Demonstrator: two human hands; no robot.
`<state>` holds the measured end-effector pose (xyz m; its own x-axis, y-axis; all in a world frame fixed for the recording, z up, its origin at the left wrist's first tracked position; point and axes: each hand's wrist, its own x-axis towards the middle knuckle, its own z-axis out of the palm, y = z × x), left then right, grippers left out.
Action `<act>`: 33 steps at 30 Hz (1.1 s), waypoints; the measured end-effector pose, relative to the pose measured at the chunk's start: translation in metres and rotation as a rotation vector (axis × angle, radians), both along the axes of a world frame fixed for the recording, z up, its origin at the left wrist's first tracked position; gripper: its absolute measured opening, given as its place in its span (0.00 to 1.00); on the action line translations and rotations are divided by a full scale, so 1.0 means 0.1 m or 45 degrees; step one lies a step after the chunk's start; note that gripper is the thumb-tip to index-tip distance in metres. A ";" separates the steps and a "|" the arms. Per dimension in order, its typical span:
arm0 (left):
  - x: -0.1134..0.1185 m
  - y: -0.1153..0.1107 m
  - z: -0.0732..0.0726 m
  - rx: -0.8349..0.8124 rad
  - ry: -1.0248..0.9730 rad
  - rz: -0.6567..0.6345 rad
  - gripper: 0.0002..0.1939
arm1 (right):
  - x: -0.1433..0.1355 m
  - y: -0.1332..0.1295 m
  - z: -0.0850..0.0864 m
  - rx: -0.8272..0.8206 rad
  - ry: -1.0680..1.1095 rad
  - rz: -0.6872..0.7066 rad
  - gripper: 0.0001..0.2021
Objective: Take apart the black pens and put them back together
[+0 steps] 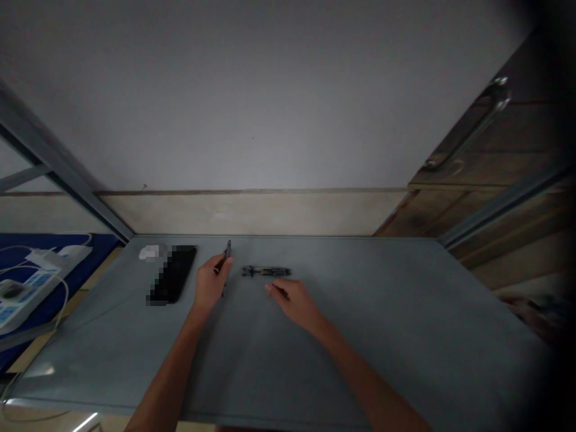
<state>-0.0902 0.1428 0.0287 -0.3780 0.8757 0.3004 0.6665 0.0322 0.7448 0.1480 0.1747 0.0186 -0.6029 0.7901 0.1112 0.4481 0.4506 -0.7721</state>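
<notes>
My left hand (210,283) is closed round a slim, dark, pen-like piece (229,247), whose upper end sticks up past the fingertips. Beneath those fingers a small dark sliver (224,290) shows against the table. Just to the right, several thin dark pen-like parts (266,272) lie side by side in a row on the grey table (270,360). Close in front of this row is my right hand (293,299), its fingers curled and thumb pressed to the forefinger. Whatever the right fingers may pinch is too small or hidden to make out.
A black phone-like slab (182,273), partly pixelated, lies left of my left hand, with a small white object (150,252) behind it. Farther left, a white power strip (27,294) with cables rests on a blue surface. Metal posts (112,216) rise at the table's back corners.
</notes>
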 end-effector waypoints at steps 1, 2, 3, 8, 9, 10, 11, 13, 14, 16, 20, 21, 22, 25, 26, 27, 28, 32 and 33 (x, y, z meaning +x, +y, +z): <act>0.00 0.00 -0.02 0.008 0.044 0.009 0.19 | 0.01 0.01 0.01 -0.003 0.003 -0.002 0.18; 0.00 0.01 -0.04 0.022 0.084 0.010 0.18 | 0.01 0.01 0.01 -0.005 0.006 -0.002 0.18; -0.01 0.01 -0.07 0.036 0.120 0.001 0.18 | 0.02 0.02 0.02 -0.009 0.009 -0.003 0.18; -0.03 0.06 -0.18 0.088 0.248 -0.055 0.16 | 0.04 0.05 0.06 -0.017 0.002 -0.044 0.18; -0.04 0.06 -0.20 0.093 0.289 -0.052 0.16 | 0.05 0.05 0.06 -0.013 -0.002 -0.054 0.18; -0.04 0.07 -0.21 0.096 0.341 -0.037 0.16 | 0.06 0.06 0.06 -0.010 -0.008 -0.065 0.18; -0.05 0.08 -0.22 0.095 0.400 -0.008 0.15 | 0.06 0.07 0.06 -0.010 -0.012 -0.073 0.18; -0.06 0.09 -0.24 0.076 0.512 0.060 0.14 | 0.07 0.09 0.06 -0.022 -0.014 -0.084 0.18; -0.07 0.10 -0.25 0.060 0.555 0.091 0.14 | 0.08 0.10 0.05 -0.031 -0.010 -0.085 0.18; -0.09 0.13 -0.27 0.036 0.613 0.145 0.14 | 0.08 0.11 0.04 -0.045 0.002 -0.090 0.18; -0.13 0.20 -0.32 -0.015 0.638 0.189 0.13 | 0.08 0.13 0.00 -0.051 0.025 -0.102 0.19; -0.14 0.22 -0.33 -0.030 0.628 0.182 0.13 | 0.08 0.13 -0.01 -0.051 0.029 -0.100 0.19; -0.15 0.23 -0.33 -0.045 0.615 0.175 0.14 | 0.07 0.13 -0.01 -0.049 0.031 -0.096 0.19; -0.17 0.24 -0.35 -0.086 0.567 0.165 0.18 | 0.07 0.13 -0.01 -0.031 0.018 -0.085 0.19; -0.17 0.24 -0.35 -0.103 0.552 0.161 0.18 | 0.07 0.12 0.00 -0.023 0.011 -0.086 0.19; -0.17 0.23 -0.35 -0.120 0.540 0.158 0.18 | 0.07 0.12 0.00 -0.014 0.005 -0.089 0.19; -0.17 0.22 -0.34 -0.136 0.531 0.158 0.17 | 0.07 0.12 0.00 -0.004 -0.002 -0.089 0.18; -0.13 0.18 -0.32 -0.157 0.532 0.223 0.16 | 0.06 0.12 -0.01 0.036 -0.018 -0.083 0.18; -0.12 0.17 -0.32 -0.152 0.534 0.243 0.17 | 0.06 0.12 -0.01 0.059 -0.028 -0.090 0.18</act>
<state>-0.1018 0.1601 -0.0029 -0.4036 0.8400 0.3627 0.8825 0.2527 0.3966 0.1538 0.1866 0.0172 -0.5483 0.8252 0.1358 0.4970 0.4522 -0.7406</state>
